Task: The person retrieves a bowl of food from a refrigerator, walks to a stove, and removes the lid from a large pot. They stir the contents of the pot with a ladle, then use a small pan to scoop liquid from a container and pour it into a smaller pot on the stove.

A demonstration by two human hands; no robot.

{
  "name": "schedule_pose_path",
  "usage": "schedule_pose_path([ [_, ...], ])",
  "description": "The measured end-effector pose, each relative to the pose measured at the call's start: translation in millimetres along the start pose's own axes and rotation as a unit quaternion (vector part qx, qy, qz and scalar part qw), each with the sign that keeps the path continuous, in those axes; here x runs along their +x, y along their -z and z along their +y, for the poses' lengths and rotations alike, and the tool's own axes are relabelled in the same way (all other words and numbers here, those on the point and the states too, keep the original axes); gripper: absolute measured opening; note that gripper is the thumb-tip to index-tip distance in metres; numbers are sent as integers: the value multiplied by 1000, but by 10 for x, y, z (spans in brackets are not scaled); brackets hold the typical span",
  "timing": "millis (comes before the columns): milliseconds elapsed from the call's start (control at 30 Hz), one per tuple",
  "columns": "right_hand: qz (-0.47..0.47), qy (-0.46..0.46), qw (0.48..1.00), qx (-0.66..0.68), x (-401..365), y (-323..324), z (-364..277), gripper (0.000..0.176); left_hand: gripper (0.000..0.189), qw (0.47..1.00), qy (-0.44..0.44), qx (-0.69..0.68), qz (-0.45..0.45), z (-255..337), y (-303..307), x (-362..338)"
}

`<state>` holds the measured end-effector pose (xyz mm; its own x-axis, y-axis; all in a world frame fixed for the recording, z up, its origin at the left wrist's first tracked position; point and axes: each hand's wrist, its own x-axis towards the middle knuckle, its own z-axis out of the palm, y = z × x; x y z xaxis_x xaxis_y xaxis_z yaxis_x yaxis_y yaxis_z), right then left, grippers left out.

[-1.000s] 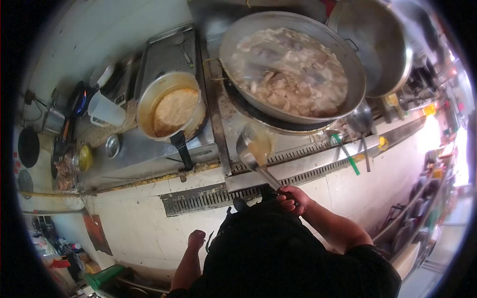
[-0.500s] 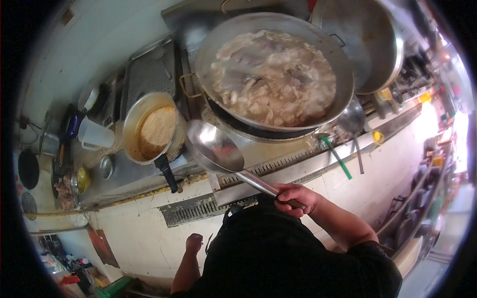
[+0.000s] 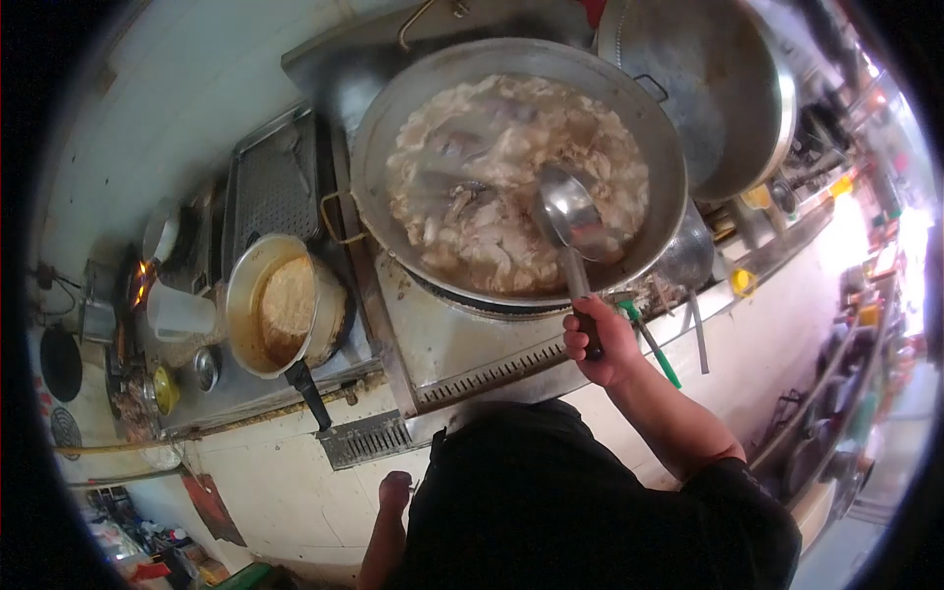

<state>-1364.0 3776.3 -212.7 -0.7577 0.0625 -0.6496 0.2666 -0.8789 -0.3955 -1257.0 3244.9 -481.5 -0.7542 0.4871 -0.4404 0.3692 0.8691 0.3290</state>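
Note:
My right hand (image 3: pixel 602 339) is closed around the dark grip of a large metal ladle (image 3: pixel 570 208). The ladle's bowl reaches over the near rim into a wide metal wok (image 3: pixel 374 197), touching the surface of the food at its right side. Pale, stringy pieces of what looks like meat (image 3: pixel 492 236) lie in cloudy liquid there, with a few darker lumps among them. Down by my left side, my left hand (image 3: pixel 395 489) hangs with its fingers curled in; nothing shows in it.
Left of the wok stands a saucepan (image 3: pixel 241 315) with a tan, frothy content and a black handle. Beyond it are a perforated tray (image 3: pixel 275 182) and a white plastic jug (image 3: pixel 182 313). At right are another large pan (image 3: pixel 688 98), a strainer (image 3: pixel 685 251) and a green-handled tool (image 3: pixel 661 356).
My right hand has moved forward, bringing the ladle from beside the saucepan into the wok. The view has shifted slightly. My left hand stays low and curled.

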Motion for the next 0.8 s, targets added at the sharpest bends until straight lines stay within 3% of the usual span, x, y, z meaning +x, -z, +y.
schedule_pose_path([
  [67,65,20,997,30,83,72,-74,9,11,999,23,-21,-24,74,-22,-17],
  [133,79,23,996,32,213,167,-146,11,6,983,65,-168,40,242,101,-28],
  [167,103,25,994,26,266,189,-191,12,2,972,132,-192,9,396,216,-32],
  [267,140,23,990,8,452,309,-322,11,4,975,152,-163,-13,476,278,-17],
  [333,154,17,988,-3,588,417,-415,11,6,965,126,-228,34,270,76,-7],
  [400,170,11,985,-17,741,535,-531,9,4,999,40,5,-27,237,93,67],
  [433,150,-6,988,16,811,591,-606,7,4,999,42,4,-28,303,172,104],
  [500,162,6,987,9,934,630,-750,8,3,969,108,-221,6,433,319,135],
  [533,174,20,985,3,985,629,-817,8,3,969,110,-222,6,412,257,135],
  [600,163,30,986,2,1124,672,-934,9,6,899,184,-395,39,432,225,181],
  [633,167,39,985,0,1181,671,-1005,9,6,899,185,-396,40,420,249,211],
  [667,171,49,984,-2,1240,675,-1078,9,7,984,74,-164,-2,396,282,240],
  [700,192,64,979,-30,1302,678,-1154,11,9,995,-42,81,-43,413,341,251],
  [733,192,64,979,-31,1344,691,-1238,11,9,995,-41,80,-43,472,376,239],
  [767,187,70,979,-30,1390,699,-1321,14,6,991,86,-91,-42,552,396,228],
  [800,183,75,980,-28,1436,674,-1391,16,8,943,209,-257,-40,611,422,235],
])
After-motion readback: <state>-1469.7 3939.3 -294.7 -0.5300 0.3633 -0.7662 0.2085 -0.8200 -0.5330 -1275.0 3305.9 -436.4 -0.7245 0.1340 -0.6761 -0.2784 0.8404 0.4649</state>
